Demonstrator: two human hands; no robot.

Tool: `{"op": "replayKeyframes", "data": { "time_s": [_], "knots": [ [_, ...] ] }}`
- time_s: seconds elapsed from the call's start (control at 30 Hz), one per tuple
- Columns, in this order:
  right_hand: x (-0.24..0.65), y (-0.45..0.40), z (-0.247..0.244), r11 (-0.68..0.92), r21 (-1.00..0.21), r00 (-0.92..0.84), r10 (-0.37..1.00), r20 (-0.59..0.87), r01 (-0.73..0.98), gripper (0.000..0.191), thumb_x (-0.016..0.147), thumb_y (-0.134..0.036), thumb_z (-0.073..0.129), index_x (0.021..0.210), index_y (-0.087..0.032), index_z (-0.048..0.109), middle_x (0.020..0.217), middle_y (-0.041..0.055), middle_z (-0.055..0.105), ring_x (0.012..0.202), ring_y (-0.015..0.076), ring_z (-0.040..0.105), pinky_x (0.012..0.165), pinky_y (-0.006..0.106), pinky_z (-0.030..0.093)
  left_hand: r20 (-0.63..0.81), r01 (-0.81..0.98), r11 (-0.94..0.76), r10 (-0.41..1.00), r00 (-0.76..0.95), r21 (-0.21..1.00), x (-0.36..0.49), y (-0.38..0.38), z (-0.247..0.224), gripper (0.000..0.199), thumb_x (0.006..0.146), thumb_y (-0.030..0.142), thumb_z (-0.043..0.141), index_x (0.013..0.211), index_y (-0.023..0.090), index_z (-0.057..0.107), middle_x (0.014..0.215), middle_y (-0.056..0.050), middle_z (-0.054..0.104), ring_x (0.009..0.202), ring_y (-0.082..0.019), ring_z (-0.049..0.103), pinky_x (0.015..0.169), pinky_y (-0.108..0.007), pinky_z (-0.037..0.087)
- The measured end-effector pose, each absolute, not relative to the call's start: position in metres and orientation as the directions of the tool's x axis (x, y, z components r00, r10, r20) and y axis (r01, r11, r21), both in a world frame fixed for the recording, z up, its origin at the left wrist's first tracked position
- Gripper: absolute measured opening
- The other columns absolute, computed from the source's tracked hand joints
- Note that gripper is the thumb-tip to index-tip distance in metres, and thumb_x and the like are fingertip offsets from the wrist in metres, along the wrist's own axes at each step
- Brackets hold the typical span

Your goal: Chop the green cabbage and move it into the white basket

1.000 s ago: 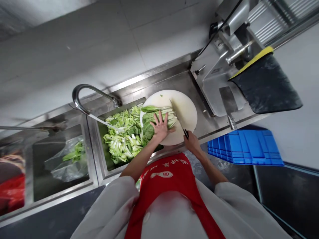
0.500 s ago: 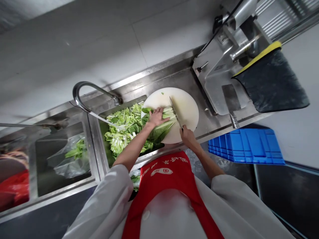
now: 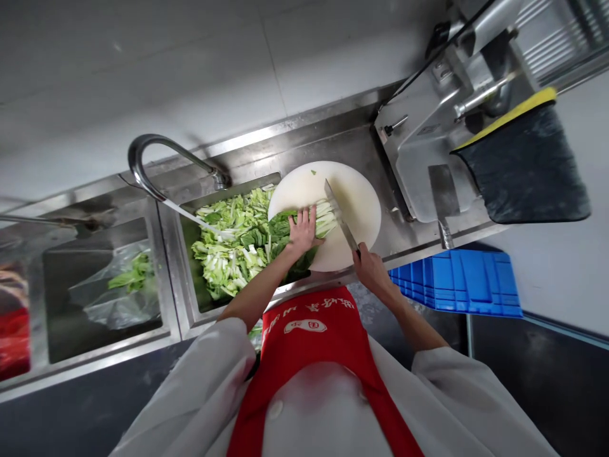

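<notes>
A round white cutting board [image 3: 358, 203] lies partly over the right side of a sink basin. On it is a bunch of leafy greens [image 3: 325, 217] with pale stalks pointing right. My left hand [image 3: 301, 233] rests on the bunch, fingers spread and pressing it from above. My right hand [image 3: 372, 271] is closed round the handle of a kitchen knife [image 3: 341, 214]. Its blade slants up and left across the board, just right of the stalks. Chopped greens [image 3: 233, 241] fill the basin to the left.
A curved faucet [image 3: 143, 168] with a white strip at its spout reaches over the basin. Farther left, another basin holds a plastic bag [image 3: 118, 298] with greens. To the right are a metal machine [image 3: 419, 152], a cleaver [image 3: 443, 190], a dark cloth [image 3: 528, 165] and a blue crate [image 3: 466, 279].
My left hand has turned so its spread fingers point more toward the back of the board. The knife and my right hand have shifted slightly right, away from the stalks.
</notes>
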State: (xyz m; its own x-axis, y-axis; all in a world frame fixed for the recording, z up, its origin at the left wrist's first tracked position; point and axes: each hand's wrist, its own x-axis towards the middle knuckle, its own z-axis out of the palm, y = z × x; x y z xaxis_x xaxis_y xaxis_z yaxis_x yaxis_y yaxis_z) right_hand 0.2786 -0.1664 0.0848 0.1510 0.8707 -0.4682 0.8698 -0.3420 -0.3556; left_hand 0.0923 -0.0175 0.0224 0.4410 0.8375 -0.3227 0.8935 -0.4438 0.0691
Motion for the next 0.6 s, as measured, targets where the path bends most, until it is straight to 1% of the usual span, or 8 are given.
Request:
{"op": "replayKeyframes", "data": {
  "time_s": [0.1, 0.2, 0.37, 0.47, 0.6],
  "knots": [
    [0.281, -0.172, 0.090, -0.323, -0.368, 0.122, 0.871, -0.475, 0.872, 0.019, 0.112, -0.031, 0.038, 0.115, -0.017, 0.049, 0.086, 0.0093, 0.074, 0.075, 0.0229, 0.068, 0.062, 0.029, 0.023, -0.314, 0.890, -0.449, 0.836, 0.451, 0.082, 0.092, -0.011, 0.020, 0.120, 0.083, 0.060, 0.073, 0.171, 0.012, 0.007, 0.167, -0.024, 0.031, 0.150, -0.043, 0.031, 0.125, -0.064, 0.018],
    [0.283, -0.175, 0.092, -0.320, -0.377, 0.117, 0.874, -0.472, 0.869, 0.019, 0.112, -0.031, 0.037, 0.114, -0.018, 0.049, 0.083, 0.0081, 0.073, 0.070, 0.0219, 0.066, 0.061, 0.029, 0.021, -0.317, 0.891, -0.446, 0.836, 0.448, 0.083, 0.092, -0.010, 0.019, 0.115, 0.085, 0.056, 0.073, 0.171, 0.013, 0.009, 0.166, -0.023, 0.033, 0.147, -0.044, 0.033, 0.125, -0.064, 0.017],
    [0.288, -0.172, 0.096, -0.297, -0.324, 0.100, 0.856, -0.507, 0.898, 0.018, 0.111, -0.031, 0.038, 0.114, -0.017, 0.050, 0.081, 0.0078, 0.072, 0.069, 0.0215, 0.064, 0.061, 0.029, 0.021, -0.329, 0.890, -0.443, 0.829, 0.452, 0.106, 0.091, -0.008, 0.017, 0.114, 0.086, 0.054, 0.073, 0.171, 0.014, 0.009, 0.165, -0.023, 0.035, 0.147, -0.045, 0.033, 0.125, -0.064, 0.016],
    [0.291, -0.151, 0.090, -0.280, -0.312, 0.083, 0.850, -0.521, 0.908, 0.021, 0.111, -0.032, 0.038, 0.116, -0.017, 0.052, 0.085, 0.0096, 0.072, 0.074, 0.0230, 0.065, 0.064, 0.028, 0.026, -0.356, 0.894, -0.433, 0.822, 0.444, 0.113, 0.091, -0.002, 0.015, 0.115, 0.085, 0.053, 0.074, 0.171, 0.017, 0.007, 0.165, -0.021, 0.036, 0.147, -0.044, 0.032, 0.126, -0.063, 0.016],
    [0.285, -0.101, 0.063, -0.245, -0.342, 0.049, 0.869, -0.492, 0.907, 0.026, 0.111, -0.032, 0.037, 0.118, -0.015, 0.055, 0.100, 0.0147, 0.074, 0.091, 0.0267, 0.068, 0.073, 0.028, 0.036, -0.358, 0.894, -0.428, 0.820, 0.446, 0.132, 0.091, 0.001, 0.014, 0.111, 0.086, 0.049, 0.074, 0.171, 0.018, 0.010, 0.162, -0.021, 0.038, 0.146, -0.042, 0.034, 0.125, -0.063, 0.018]
  ]
}}
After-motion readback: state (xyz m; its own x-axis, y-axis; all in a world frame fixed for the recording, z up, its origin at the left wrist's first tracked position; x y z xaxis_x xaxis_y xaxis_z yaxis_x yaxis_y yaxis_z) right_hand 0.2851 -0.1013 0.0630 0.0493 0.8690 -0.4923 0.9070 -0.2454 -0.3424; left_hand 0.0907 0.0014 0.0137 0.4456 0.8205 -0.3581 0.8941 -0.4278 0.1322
